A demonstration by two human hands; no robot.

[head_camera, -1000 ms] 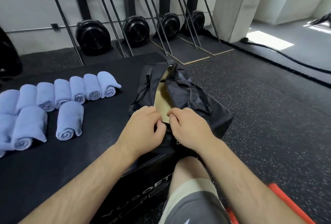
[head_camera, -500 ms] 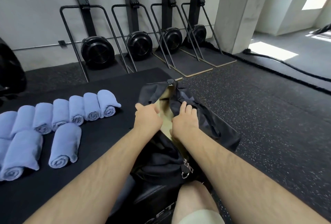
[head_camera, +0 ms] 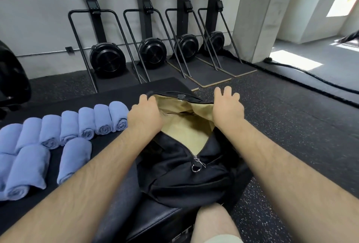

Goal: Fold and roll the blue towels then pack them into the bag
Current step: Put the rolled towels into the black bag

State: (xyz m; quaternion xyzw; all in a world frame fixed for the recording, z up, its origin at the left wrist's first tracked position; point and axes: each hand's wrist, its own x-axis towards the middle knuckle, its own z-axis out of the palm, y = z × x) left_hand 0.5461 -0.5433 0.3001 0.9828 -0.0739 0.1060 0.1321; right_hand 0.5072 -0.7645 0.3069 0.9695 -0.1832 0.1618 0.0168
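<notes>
A black duffel bag (head_camera: 184, 180) with a tan lining (head_camera: 184, 136) lies in front of me, unzipped and gaping wide. My left hand (head_camera: 144, 116) grips the bag's left rim with curled fingers. My right hand (head_camera: 227, 108) presses the right rim outward, its fingers straight and spread. Nothing lies inside the part of the bag that shows. Several rolled blue towels (head_camera: 85, 124) lie in two rows on the black mat (head_camera: 116, 95), left of the bag. The zipper pull (head_camera: 197, 165) hangs at the near end of the opening.
The bag's near end rests on a black padded box (head_camera: 155, 221) by my knee (head_camera: 211, 221). Black fan machines (head_camera: 107, 62) stand along the back wall. A concrete pillar (head_camera: 258, 19) and a thick black rope (head_camera: 310, 79) are at the right. Speckled rubber floor lies to the right.
Both hands moved from the near end of the zipper up along the opening and pulled its sides apart. The bag went from a narrow slit to wide open.
</notes>
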